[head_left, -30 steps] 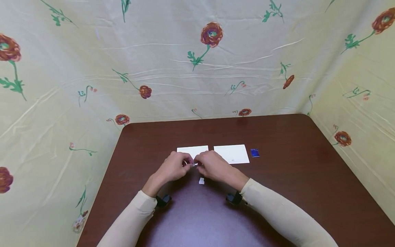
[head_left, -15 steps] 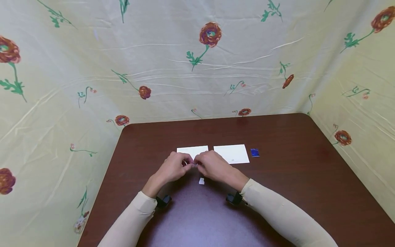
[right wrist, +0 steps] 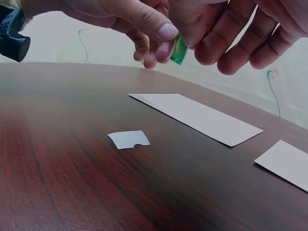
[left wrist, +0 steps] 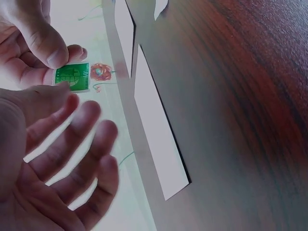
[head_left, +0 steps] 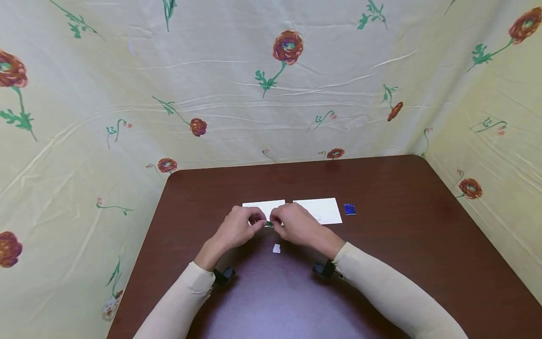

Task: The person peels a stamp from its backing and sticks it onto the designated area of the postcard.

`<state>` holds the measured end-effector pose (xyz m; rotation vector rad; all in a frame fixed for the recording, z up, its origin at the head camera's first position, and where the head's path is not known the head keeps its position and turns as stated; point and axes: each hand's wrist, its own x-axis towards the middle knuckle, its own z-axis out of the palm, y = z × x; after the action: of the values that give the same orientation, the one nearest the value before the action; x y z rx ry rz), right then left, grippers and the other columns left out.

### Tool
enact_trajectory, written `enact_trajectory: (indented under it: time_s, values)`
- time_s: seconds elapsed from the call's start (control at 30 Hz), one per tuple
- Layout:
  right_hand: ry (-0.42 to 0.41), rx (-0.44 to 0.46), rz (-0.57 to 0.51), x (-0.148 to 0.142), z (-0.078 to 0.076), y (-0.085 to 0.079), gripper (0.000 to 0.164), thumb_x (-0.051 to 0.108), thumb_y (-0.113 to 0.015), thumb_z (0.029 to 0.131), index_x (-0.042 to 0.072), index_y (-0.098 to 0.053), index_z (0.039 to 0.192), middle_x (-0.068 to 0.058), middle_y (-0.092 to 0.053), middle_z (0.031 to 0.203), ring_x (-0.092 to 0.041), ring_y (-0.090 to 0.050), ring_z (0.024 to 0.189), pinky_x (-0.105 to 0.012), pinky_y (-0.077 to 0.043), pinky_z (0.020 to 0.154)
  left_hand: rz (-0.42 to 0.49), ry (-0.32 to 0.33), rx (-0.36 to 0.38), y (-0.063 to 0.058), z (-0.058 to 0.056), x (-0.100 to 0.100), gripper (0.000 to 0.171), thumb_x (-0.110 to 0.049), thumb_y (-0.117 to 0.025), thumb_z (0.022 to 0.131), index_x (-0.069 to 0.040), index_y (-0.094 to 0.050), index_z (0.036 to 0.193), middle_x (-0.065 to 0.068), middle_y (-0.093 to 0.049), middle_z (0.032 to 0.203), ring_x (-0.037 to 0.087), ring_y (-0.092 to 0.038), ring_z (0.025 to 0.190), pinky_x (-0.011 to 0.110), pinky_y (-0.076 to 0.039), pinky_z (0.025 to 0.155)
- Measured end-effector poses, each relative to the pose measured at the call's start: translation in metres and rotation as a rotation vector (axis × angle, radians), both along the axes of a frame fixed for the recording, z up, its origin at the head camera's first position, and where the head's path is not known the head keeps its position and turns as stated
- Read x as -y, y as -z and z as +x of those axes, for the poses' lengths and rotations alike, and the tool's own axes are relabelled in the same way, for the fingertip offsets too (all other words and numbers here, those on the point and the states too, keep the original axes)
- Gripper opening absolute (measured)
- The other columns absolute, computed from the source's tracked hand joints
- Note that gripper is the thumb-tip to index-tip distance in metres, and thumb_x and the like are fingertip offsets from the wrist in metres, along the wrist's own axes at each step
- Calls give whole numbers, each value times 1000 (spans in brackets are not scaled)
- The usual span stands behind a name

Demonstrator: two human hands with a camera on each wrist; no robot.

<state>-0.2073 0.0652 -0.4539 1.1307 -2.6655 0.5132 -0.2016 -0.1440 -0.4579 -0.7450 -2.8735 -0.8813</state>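
Holding up a green stamp.
Left hand and right hand both have fingers clamped on it, above the tabletop; a white scrap and two cards lie near.

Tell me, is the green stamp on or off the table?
Off: the right wrist view shows the green stamp held above the table by fingers.

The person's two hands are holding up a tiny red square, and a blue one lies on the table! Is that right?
Not quite: the tiny square at the person's left hand and right hand is green, not red, as the left wrist view shows. A blue one does lie on the table.
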Motion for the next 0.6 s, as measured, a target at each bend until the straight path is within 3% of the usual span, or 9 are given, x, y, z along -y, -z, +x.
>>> enact_trajectory:
  time_s: [0.2,0.37,0.6]
  values:
    - [28,22,8,-3,-2,-1,6,16,-67,87,20,-71,85,12,-65,74,-5,-52,62,-28,-47,66,42,43,-55,0,-2,-1,6,-17,-74,89,-22,-75,86,-16,-67,72,1,-59,64,22,-48,60]
    - [44,25,-11,-6,-4,-4,6,17,-68,88,20,-71,86,12,-63,72,-7,-50,62,-24,-43,58,52,44,-74,-2,-3,-3,6,-17,-74,88,-22,-74,84,-17,-66,71,1,-58,64,22,-47,60]
    - [73,33,-45,-9,-9,-8,5,20,-67,91,20,-69,86,13,-59,72,-5,-52,65,-21,-44,61,69,16,-79,-6,-7,-7,5,-18,-72,90,-22,-74,87,-15,-65,71,4,-57,64,24,-48,60]
